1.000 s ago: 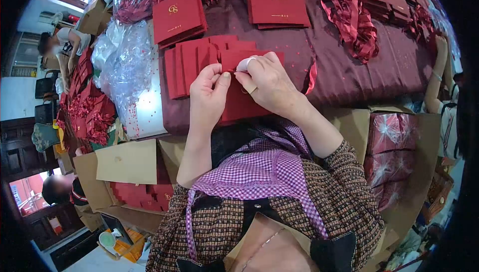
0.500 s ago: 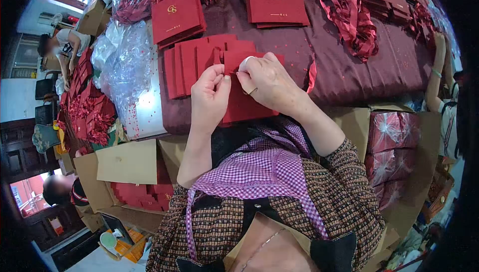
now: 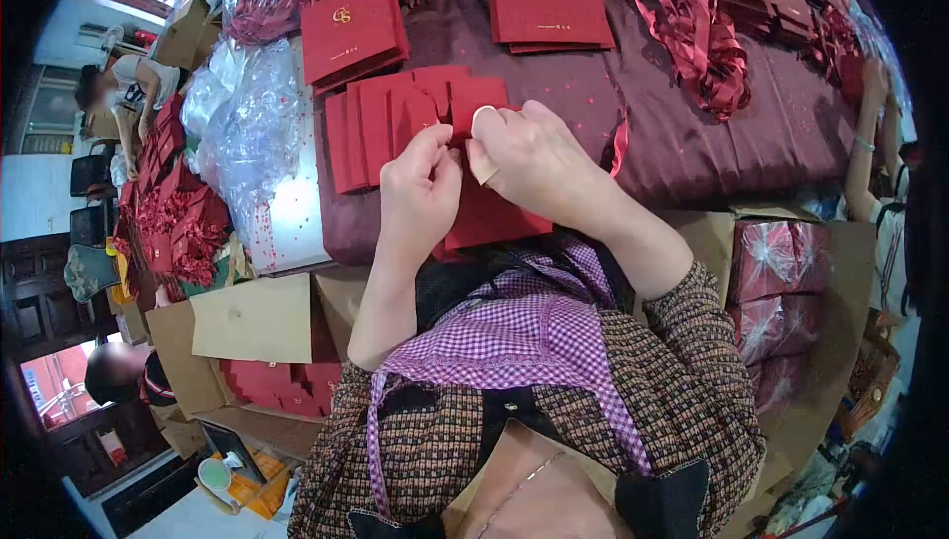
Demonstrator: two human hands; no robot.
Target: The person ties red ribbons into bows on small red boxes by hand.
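A red paper gift bag (image 3: 494,221) is in front of me at the table's near edge, partly behind my hands. My left hand (image 3: 423,188) is closed in a pinch at the bag's upper left side. Close by, my right hand (image 3: 534,156) is curled in a fist at its upper right, with white wrapping on one fingertip and a tan band on a finger. Whether a ribbon is between the fingertips is hidden. Just beyond lie several overlapping red bags (image 3: 371,134), fanned to the left. One loose red ribbon (image 3: 621,147) lies right of my right hand.
Stacks of red bags with gold lettering (image 3: 354,30) (image 3: 550,3) stand further back on the dark red cloth (image 3: 732,159). A ribbon heap (image 3: 707,55) lies right. Cartons (image 3: 252,317) (image 3: 840,292) flank me. People work at left (image 3: 148,84) and right (image 3: 870,144).
My hands have turned slightly and the fingers curl tighter, with the right fist rolled over. The bag's upper part is now more covered by the hands.
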